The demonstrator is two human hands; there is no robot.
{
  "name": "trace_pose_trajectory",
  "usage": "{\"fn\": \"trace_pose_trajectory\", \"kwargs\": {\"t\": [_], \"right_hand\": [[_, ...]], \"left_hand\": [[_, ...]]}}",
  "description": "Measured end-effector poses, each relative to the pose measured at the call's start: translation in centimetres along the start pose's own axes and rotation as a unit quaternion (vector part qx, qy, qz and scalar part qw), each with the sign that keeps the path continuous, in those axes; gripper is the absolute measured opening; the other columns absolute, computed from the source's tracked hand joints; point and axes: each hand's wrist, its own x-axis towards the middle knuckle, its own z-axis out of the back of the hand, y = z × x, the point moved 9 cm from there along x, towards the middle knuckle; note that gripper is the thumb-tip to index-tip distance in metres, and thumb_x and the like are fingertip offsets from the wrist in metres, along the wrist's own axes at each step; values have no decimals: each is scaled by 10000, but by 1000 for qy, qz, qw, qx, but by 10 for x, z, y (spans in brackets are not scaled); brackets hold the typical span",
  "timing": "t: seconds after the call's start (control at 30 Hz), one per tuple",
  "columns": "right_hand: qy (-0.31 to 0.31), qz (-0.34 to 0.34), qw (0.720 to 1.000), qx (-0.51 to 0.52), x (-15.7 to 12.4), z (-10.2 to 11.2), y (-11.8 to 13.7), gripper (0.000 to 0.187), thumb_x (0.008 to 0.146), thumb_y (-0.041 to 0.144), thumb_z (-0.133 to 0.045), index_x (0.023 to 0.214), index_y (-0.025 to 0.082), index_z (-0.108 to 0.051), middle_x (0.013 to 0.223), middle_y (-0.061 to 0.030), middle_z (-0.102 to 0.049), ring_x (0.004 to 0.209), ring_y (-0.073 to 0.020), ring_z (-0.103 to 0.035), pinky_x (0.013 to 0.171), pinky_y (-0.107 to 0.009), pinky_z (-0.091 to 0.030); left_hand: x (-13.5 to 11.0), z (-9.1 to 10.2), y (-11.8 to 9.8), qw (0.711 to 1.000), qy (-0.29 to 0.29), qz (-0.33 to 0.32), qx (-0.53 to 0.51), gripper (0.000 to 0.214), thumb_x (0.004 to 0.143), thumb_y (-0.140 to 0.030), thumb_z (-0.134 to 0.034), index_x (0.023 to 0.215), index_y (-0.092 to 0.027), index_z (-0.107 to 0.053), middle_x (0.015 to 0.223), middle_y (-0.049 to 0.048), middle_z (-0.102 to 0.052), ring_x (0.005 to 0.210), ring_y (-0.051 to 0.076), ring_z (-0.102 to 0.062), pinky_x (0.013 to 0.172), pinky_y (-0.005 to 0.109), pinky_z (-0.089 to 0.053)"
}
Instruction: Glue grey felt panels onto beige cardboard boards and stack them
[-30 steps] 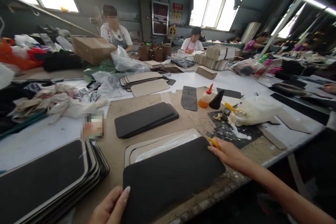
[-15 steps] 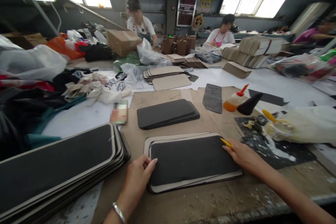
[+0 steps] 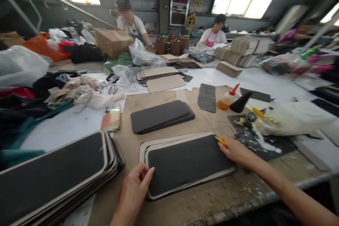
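A black rectangular panel with rounded corners (image 3: 188, 160) lies on top of a small stack of beige-edged boards (image 3: 143, 150) in front of me. My left hand (image 3: 136, 185) is at its left edge, thumb on top and the other fingers curled against the rim. At the panel's upper right corner, my right hand (image 3: 234, 152) pinches a slim yellow tool (image 3: 220, 141), its tip over the corner. Most of that tool is hidden in the fingers. Just beyond lie more dark panels (image 3: 161, 114), one overlapping another.
A taller stack of black-faced boards (image 3: 55, 167) stands at left. To the right are a glue bottle with red tip (image 3: 228, 98), a black cone (image 3: 240, 102) and a plastic bag with pale paste (image 3: 286, 118) on a smeared dark sheet (image 3: 265, 148). Co-workers sit across the table.
The whole view has swung a little, so things appear further left. Both hands keep about the same places on the panel, the yellow tool still at its corner.
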Motion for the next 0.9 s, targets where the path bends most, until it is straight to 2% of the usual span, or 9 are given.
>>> {"fn": "trace_pose_trajectory", "kwargs": {"t": [0.13,0.3,0.67,0.9], "right_hand": [[5,-12,1000,0,-3,7,6,137,874,218,-387,847,148,-503,831,-103,-628,745,-185,-587,663,-250,-383],[2,-18,1000,-3,-1,6,4,177,882,237,-407,901,123,-541,856,-118,-634,785,-202,-602,683,-257,-391],[2,-20,1000,-15,2,7,3,253,894,265,-410,955,93,-584,898,-145,-655,887,-238,-617,737,-275,-405],[0,-30,1000,-11,6,5,0,251,887,268,-428,968,103,-600,906,-141,-662,899,-246,-619,743,-280,-415]], "left_hand": [[2,1,1,999,-2,13,29,390,590,-603,-418,544,-222,-487,481,-22,-456,495,160,-440,523,269,-323],[-1,5,4,998,-15,35,42,396,561,-626,-411,555,-237,-486,477,-18,-491,497,179,-471,529,287,-337],[-4,5,8,999,-41,25,24,418,569,-648,-430,662,-243,-470,559,-4,-537,550,209,-531,573,318,-380],[-7,8,2,998,-55,29,26,427,535,-651,-432,660,-246,-478,559,3,-539,549,218,-536,567,327,-392]]}}
